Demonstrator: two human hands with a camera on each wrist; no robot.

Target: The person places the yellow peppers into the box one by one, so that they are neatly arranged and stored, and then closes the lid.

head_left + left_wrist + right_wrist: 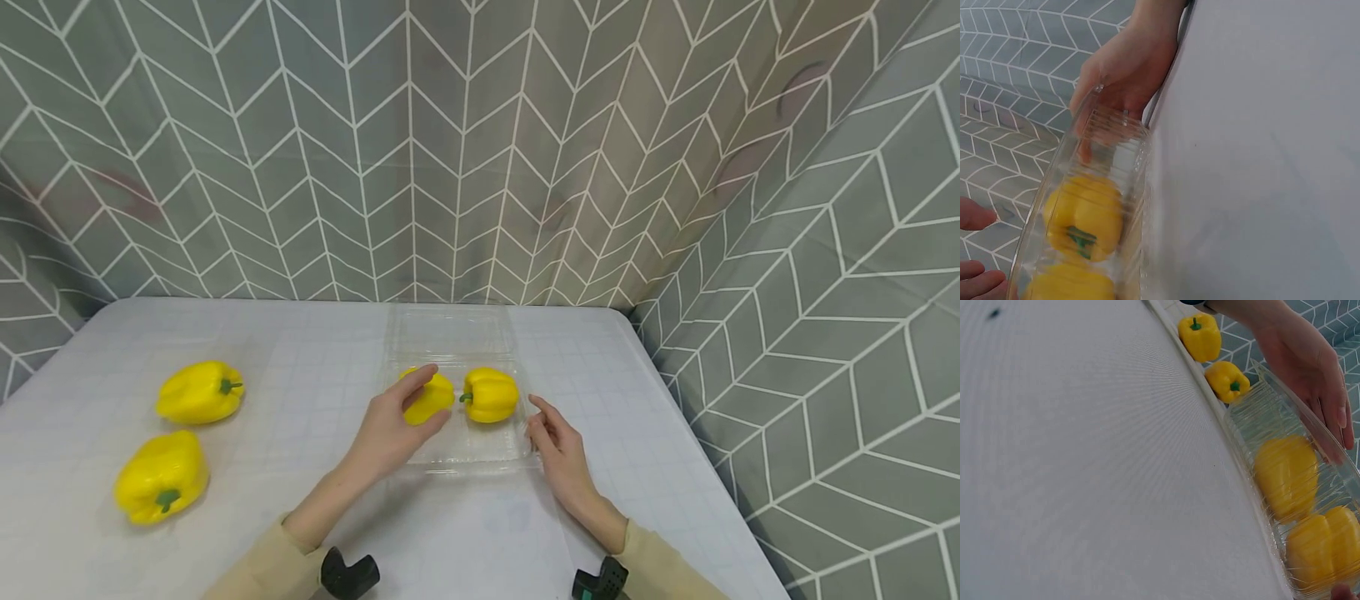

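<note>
Yellow and shiny, 1 pepper point(435, 399) lies in the clear box point(468, 451), just under the left hand point(390, 427). That hand's thumb and fingers are apart, with the pepper between. Another pepper point(491, 396) is in the box, between the 2 hands. The right hand point(561, 460) is by the box's edge, fingers bent; I cannot tell if it grips. 2 more peppers point(200, 393) lie on the tabletop point(300, 358), left of the left hand.
</note>
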